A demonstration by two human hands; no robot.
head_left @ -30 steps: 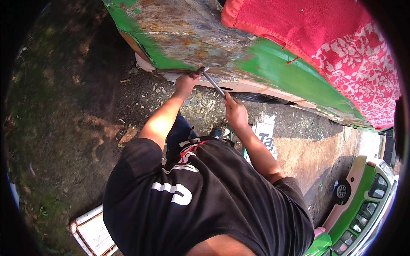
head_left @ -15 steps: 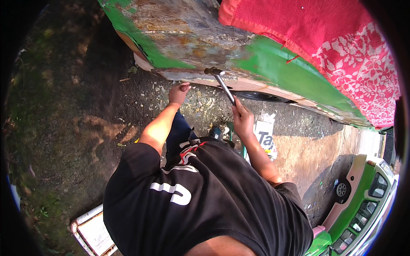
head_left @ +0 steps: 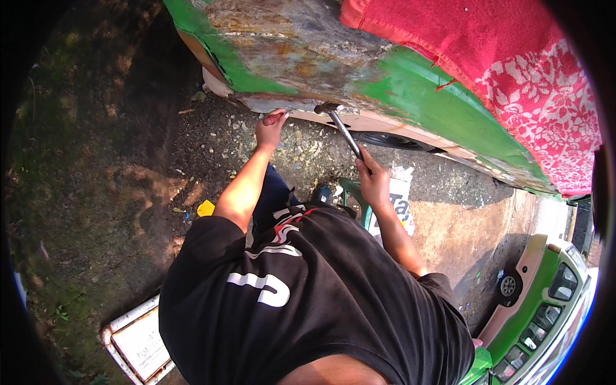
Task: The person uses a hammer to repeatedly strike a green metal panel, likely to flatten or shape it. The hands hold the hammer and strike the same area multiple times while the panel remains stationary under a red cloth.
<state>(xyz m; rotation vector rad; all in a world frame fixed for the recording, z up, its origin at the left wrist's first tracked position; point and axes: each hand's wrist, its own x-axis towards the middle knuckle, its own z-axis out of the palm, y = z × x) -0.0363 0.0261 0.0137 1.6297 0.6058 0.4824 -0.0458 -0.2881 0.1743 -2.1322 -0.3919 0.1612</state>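
My right hand (head_left: 374,183) is wrapped round the metal shaft of a hammer (head_left: 345,135). The hammer's dark head is raised at the lower edge of the worn vehicle body (head_left: 301,54); I cannot tell whether it touches. Just left of the head, my left hand (head_left: 268,130) is closed on a small tool with a reddish handle (head_left: 273,119). Its far end points at the panel's lower edge, and most of it is hidden by my fingers. Green paint on the body gives way to a bare, brownish, scraped patch in front of me.
A red cloth with white flowers (head_left: 513,83) drapes over the body at upper right. Below it shows a dark tyre (head_left: 398,140). Paint flakes litter the ground. Beside my right forearm are a green stool (head_left: 357,194) and a printed sheet (head_left: 399,192). A green-and-white van (head_left: 536,308) stands at lower right.
The hammer head has shifted slightly right and down relative to the panel. My left hand has risen closer to the panel's lower edge, still gripping the small tool. The view has shifted slightly.
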